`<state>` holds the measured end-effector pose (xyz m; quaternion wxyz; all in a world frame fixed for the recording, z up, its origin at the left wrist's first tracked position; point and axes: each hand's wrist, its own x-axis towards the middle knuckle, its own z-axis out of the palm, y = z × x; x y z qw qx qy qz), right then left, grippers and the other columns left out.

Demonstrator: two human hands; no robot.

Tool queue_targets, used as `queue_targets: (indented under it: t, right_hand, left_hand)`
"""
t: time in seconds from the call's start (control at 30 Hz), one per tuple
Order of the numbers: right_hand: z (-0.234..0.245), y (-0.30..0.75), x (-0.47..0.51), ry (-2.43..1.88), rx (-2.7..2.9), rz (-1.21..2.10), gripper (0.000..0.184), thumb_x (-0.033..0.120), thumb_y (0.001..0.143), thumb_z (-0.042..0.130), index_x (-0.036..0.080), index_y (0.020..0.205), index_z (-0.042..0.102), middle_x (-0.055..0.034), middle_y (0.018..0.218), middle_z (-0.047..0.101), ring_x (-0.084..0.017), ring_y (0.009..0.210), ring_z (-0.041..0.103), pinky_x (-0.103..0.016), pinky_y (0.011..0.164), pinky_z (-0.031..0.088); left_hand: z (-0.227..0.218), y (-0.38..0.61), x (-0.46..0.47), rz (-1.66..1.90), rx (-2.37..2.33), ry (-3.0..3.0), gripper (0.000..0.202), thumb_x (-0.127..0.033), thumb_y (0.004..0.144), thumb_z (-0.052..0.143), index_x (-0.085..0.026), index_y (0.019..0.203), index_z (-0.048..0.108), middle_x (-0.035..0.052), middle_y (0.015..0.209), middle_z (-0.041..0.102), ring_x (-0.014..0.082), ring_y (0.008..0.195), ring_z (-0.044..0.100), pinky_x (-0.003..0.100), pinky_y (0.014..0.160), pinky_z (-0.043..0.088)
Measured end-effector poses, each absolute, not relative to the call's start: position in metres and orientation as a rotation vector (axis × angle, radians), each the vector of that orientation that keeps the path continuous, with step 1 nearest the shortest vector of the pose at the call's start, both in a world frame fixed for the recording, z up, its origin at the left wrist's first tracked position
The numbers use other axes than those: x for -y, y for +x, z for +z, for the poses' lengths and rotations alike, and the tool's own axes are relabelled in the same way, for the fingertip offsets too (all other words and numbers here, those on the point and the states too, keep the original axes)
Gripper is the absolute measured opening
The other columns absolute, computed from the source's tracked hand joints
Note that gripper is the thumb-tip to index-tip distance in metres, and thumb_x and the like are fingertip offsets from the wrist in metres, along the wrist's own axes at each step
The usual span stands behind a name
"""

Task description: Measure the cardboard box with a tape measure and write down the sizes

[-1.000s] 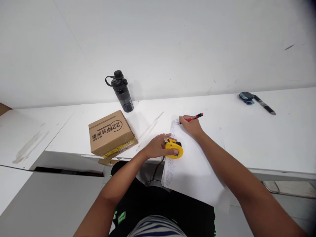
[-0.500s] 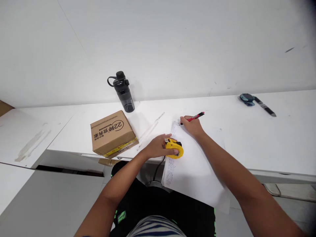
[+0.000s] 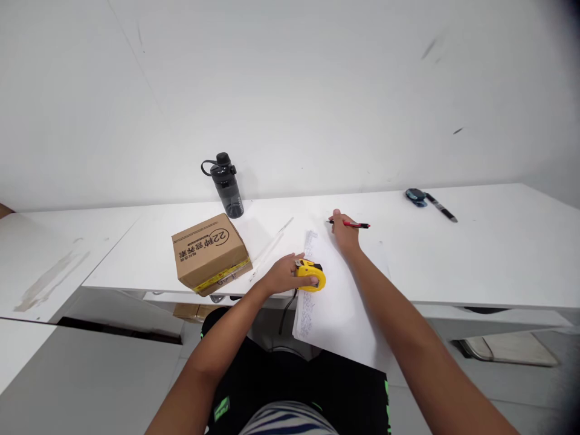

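My left hand is closed around a yellow tape measure, which rests over the left part of a stack of white paper. Rows of small handwriting run along the paper's left edge, and its lower end hangs past the table edge. A red and black pen is gripped in my right hand, just above the sheet's top edge. The pen's tip points left and sits clear of the writing. Left of my hands stands a cardboard box with printed characters and yellow tape.
A dark water bottle stands behind the box near the wall. On the right of the white table lie a blue-black coiled item and a dark marker-like stick. My lap is below the front edge.
My right hand has lifted the pen from the writing at the paper's top, and the pen has turned flatter. My left hand keeps the tape measure. The camera view has shifted.
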<state>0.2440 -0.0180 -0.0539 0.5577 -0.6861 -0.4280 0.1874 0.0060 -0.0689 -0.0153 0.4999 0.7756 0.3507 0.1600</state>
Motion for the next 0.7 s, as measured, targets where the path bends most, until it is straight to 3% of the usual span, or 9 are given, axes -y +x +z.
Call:
queue_targets:
  t: [0.13, 0.3, 0.37, 0.43, 0.57, 0.7]
  right_hand:
    - [-0.055, 0.247, 0.015, -1.584, 0.879, 0.464, 0.071, 0.080, 0.085, 0.027, 0.019, 0.081, 0.062, -0.0002, 0.053, 0.052, -0.017, 0.050, 0.050, -0.032, 0.053, 0.043]
    - [-0.054, 0.241, 0.015, -1.605, 0.929, 0.442, 0.068, 0.078, 0.084, 0.035, 0.018, 0.078, 0.066, -0.0018, 0.054, 0.055, -0.018, 0.055, 0.054, -0.032, 0.058, 0.046]
    - [-0.053, 0.237, 0.018, -1.633, 0.984, 0.393, 0.065, 0.074, 0.086, 0.035, 0.017, 0.084, 0.067, -0.0051, 0.064, 0.062, -0.020, 0.065, 0.059, -0.033, 0.065, 0.048]
    - [-0.052, 0.236, 0.025, -1.656, 1.073, 0.335, 0.058, 0.068, 0.086, 0.041, 0.018, 0.098, 0.068, -0.0087, 0.086, 0.070, -0.023, 0.083, 0.063, -0.033, 0.076, 0.049]
    - [-0.053, 0.244, 0.046, -1.774, 1.241, 0.287, 0.046, 0.045, 0.084, 0.052, 0.024, 0.122, 0.063, -0.0096, 0.127, 0.065, -0.028, 0.110, 0.060, -0.039, 0.092, 0.046]
    - [-0.054, 0.264, 0.067, -2.003, 1.207, 0.293, 0.049, 0.033, 0.082, 0.051, 0.019, 0.128, 0.061, -0.0172, 0.123, 0.066, -0.034, 0.110, 0.060, -0.046, 0.090, 0.045]
  left_hand:
    - [-0.019, 0.004, 0.068, 0.384, -0.826, 1.915, 0.054, -0.053, 0.071, 0.076, -0.020, 0.113, 0.072, 0.0077, 0.123, 0.070, 0.0300, 0.143, 0.039, 0.040, 0.119, 0.027]
    - [-0.028, 0.003, 0.063, 0.445, -0.838, 1.887, 0.053, -0.055, 0.069, 0.077, -0.016, 0.104, 0.072, 0.0105, 0.119, 0.071, 0.0299, 0.130, 0.053, 0.036, 0.107, 0.042]
    - [-0.029, 0.003, 0.063, 0.462, -0.845, 1.858, 0.055, -0.056, 0.069, 0.076, -0.015, 0.104, 0.071, 0.0115, 0.120, 0.070, 0.0293, 0.119, 0.061, 0.035, 0.098, 0.048]
    - [-0.029, 0.003, 0.063, 0.462, -0.842, 1.831, 0.056, -0.056, 0.069, 0.076, -0.013, 0.105, 0.070, 0.0116, 0.116, 0.070, 0.0274, 0.108, 0.066, 0.034, 0.090, 0.051]
    - [-0.029, 0.004, 0.065, 0.463, -0.819, 1.787, 0.059, -0.055, 0.069, 0.076, -0.013, 0.109, 0.069, 0.0101, 0.108, 0.072, 0.0237, 0.094, 0.068, 0.032, 0.081, 0.053]
    - [-0.027, 0.003, 0.068, 0.472, -0.840, 1.763, 0.058, -0.055, 0.069, 0.076, -0.013, 0.108, 0.069, 0.0089, 0.100, 0.074, 0.0221, 0.088, 0.068, 0.030, 0.075, 0.052]
